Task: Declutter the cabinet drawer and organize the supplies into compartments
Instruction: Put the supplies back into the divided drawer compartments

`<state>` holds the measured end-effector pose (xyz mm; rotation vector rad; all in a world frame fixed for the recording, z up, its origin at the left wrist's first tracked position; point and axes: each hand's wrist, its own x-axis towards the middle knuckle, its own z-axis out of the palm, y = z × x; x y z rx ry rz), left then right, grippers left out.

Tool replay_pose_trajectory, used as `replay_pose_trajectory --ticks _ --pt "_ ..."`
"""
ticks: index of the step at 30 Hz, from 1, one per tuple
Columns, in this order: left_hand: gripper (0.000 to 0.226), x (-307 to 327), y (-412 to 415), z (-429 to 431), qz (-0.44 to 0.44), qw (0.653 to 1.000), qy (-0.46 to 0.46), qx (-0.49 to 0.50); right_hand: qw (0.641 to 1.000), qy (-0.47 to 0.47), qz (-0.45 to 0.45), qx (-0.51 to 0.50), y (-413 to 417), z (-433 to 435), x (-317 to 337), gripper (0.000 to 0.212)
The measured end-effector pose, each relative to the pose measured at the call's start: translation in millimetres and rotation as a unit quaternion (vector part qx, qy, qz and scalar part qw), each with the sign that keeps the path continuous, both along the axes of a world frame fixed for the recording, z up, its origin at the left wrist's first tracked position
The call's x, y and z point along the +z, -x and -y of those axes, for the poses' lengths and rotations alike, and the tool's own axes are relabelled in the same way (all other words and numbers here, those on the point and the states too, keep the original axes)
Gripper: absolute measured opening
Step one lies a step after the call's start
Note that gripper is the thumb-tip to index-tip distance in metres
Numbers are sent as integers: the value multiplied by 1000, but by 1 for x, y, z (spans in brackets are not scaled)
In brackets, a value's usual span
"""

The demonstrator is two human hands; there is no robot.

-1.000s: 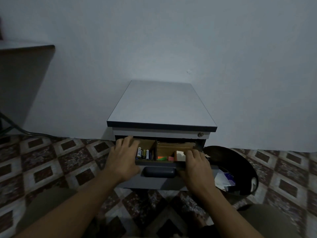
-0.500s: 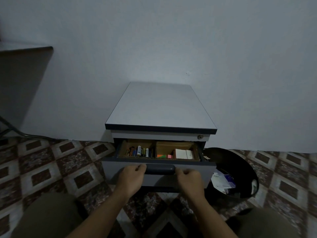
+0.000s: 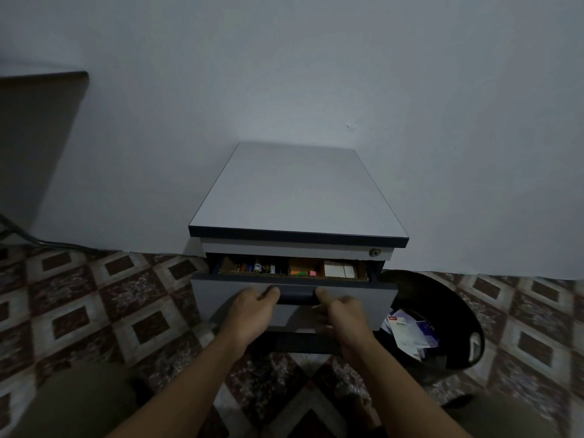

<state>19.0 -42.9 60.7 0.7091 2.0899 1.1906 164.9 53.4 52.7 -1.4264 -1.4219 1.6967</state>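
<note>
Drawer [image 3: 221, 298], centre frame, partly open under cabinet [image 3: 297, 197] | left compartment: batteries [image 3: 256, 267]; right side: coloured sticky notes [image 3: 303, 273], white box [image 3: 339, 269] | left grip [image 3: 252, 314], right grip [image 3: 341, 314]: fingers curled at ends of handle [image 3: 297, 295], cannot tell if clasping it | lower right: black bin [image 3: 458, 298] holding papers [image 3: 407, 333]

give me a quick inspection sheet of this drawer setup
surface: grey cabinet top, nothing seen
job's things: drawer part open; batteries in left compartment, coloured notes and white box to their right
clutter: papers in black bin right of cabinet
hands: left hand and right hand on drawer front, thumbs at handle; grip unclear
cables: dark cable by wall, left
surroundings: tiled floor, plain wall, desk at left
</note>
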Motion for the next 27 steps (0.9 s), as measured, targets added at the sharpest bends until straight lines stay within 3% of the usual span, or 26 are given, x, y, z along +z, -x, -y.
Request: replay_pose_trajectory --ticks 5,27 --pt "39 2 6 -13 -28 1000 -4 -5 999 -48 11 20 11 -14 2 40" --pt "41 6 21 -45 -49 999 -3 3 997 -70 18 15 34 -42 4 39"
